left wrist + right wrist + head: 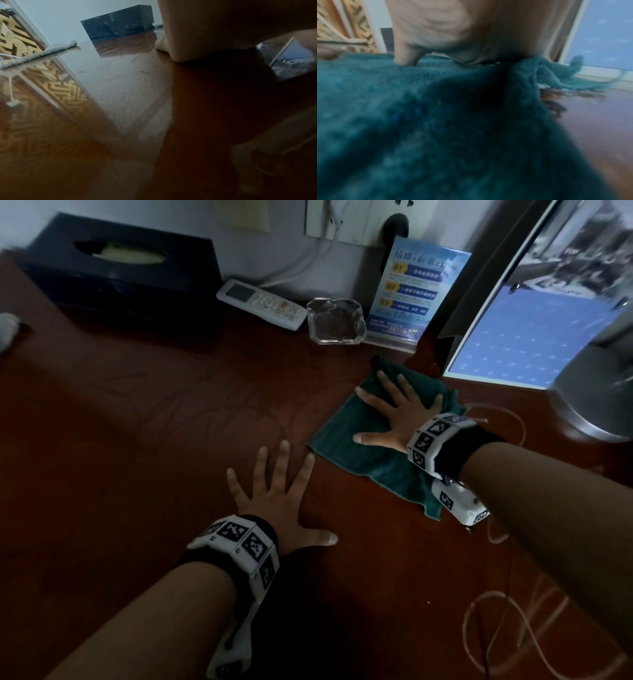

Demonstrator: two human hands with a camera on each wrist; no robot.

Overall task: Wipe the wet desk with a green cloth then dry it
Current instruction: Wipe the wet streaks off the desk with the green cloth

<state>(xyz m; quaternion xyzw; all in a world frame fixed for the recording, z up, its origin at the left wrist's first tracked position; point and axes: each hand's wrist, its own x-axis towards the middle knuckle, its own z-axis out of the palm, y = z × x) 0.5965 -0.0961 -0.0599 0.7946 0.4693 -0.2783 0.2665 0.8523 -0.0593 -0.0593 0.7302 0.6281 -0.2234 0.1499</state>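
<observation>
The green cloth (378, 440) is being pressed flat onto the desk (154, 440) by the right hand (397, 414), its fingers spread straight, nothing being gripped. Part of the cloth is being covered by that hand and wrist, and its far edge is bunched — in the right wrist view the weave is blurred. Left of the cloth, the left hand (277, 501) is being rested palm-down on the bare wood, fingers splayed and relaxed; its index fingertip is just beside the cloth's corner. Beyond the cloth a glass ashtray (335, 320), a white remote (262, 303) and a blue sign (411, 299) are being shown — the sign's print is too small to read. A dark tissue box (120, 268) is standing far left of the cloth.
</observation>
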